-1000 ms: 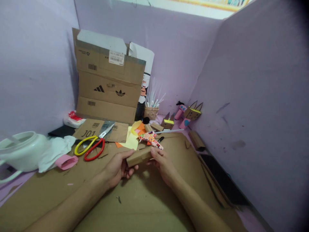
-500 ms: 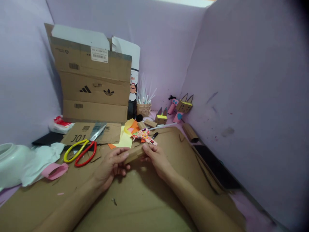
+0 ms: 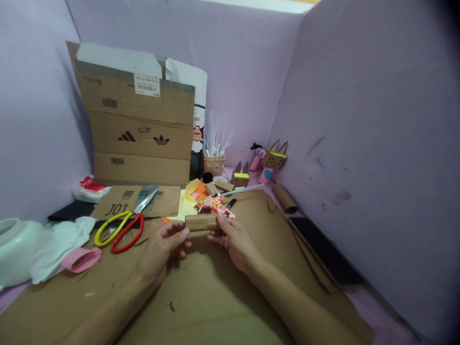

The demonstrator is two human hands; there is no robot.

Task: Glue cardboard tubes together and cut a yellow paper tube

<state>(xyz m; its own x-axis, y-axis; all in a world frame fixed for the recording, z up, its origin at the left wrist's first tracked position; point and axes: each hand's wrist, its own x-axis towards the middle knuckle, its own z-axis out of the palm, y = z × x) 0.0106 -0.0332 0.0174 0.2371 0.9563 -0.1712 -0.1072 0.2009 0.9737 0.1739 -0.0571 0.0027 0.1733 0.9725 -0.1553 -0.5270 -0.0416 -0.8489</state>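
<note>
A small folded cardboard piece (image 3: 201,223) is held up level between my two hands, over the cardboard sheet on the table. My right hand (image 3: 237,239) pinches its right end, thumb on the near face and fingers behind and below. At its left end, my left hand (image 3: 167,244) has thumb and fingertips closed on the lower corner. Just beyond the piece lie a flower-patterned paper scrap (image 3: 212,202) and a small black object (image 3: 232,203). Left of my left hand rest scissors (image 3: 134,218) with one yellow and one red handle.
The cardboard sheet (image 3: 201,297) covers the table. A large opened carton (image 3: 143,124) stands behind, beside a basket of white sticks (image 3: 214,164). Cardboard-eared figures (image 3: 275,158) lean at the back right. A white jar (image 3: 17,249), pink paper loop (image 3: 81,259) and dark flat object (image 3: 323,251) lie at the sides.
The cardboard piece has turned from slanting up to the right to nearly level. My left fingers have shifted back toward its left end; the right hand still grips the other end.
</note>
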